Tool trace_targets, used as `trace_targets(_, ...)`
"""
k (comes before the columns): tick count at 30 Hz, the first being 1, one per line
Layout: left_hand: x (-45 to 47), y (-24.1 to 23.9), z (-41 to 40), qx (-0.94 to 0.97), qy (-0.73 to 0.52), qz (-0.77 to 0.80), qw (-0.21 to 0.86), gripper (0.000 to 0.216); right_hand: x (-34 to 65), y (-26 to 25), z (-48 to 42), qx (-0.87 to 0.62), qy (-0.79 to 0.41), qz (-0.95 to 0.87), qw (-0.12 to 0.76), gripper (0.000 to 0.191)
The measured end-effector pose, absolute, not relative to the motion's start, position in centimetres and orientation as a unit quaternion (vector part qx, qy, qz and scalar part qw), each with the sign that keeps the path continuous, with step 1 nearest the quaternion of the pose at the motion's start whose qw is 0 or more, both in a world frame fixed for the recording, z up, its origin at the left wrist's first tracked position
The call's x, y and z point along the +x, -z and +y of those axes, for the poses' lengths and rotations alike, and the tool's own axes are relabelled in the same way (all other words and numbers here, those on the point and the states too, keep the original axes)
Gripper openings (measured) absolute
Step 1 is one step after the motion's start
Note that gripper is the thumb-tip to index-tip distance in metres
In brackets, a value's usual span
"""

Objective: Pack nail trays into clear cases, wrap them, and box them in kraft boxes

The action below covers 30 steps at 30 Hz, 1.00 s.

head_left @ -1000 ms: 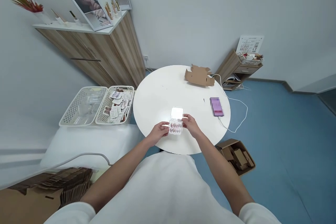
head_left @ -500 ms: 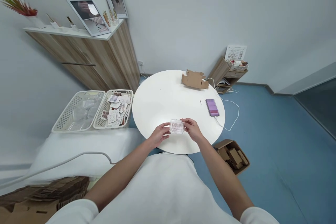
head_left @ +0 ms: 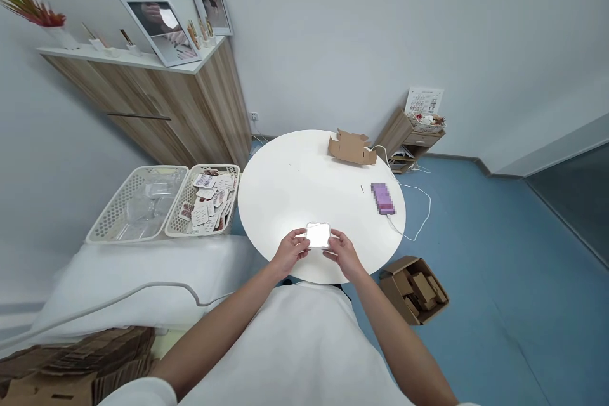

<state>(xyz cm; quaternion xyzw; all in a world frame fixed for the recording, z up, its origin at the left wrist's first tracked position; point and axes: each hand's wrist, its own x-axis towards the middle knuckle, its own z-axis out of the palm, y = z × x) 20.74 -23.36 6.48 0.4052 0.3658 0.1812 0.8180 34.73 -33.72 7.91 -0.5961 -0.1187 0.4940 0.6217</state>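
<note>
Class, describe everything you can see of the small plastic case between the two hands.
The small plastic case is roughly rectangular, with rounded corners and an edge that looks clear. Bright white glare covers most of its upper face, hiding any contents. It appears shut, with no lid standing up. It is held at the near side of the round white table, the left hand at its left edge and the right hand at its right. Whether it touches the tabletop is unclear.

The clear case [head_left: 318,236], open a second ago, is now closed, its lid glaring white.
</note>
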Motion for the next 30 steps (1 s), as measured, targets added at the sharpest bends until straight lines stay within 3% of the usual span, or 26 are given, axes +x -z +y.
trace_targets(6,20.9,-7.2,-24.2,0.463,-0.193,0.396,0.769,0.060,32.8,-7.4,-34.3,-0.614,-0.399,-0.083,0.676,0.043)
trace_targets(10,20.6,-7.5,-24.1,0.546,-0.120,0.385,0.734,0.044,32.5,-8.0,-34.5,-0.607,-0.394,-0.071,0.686,0.042)
trace_targets(16,20.8,-7.3,-23.9,0.658,-0.083,0.303,0.685,0.041,32.7,-8.2,-35.6,-0.617,-0.406,-0.067,0.671,0.037)
trace_targets(30,23.3,-7.1,-25.3,0.641,-0.093,0.367,0.667,0.040,37.5,-8.0,-35.8,-0.675,-0.421,-0.211,0.568,0.051)
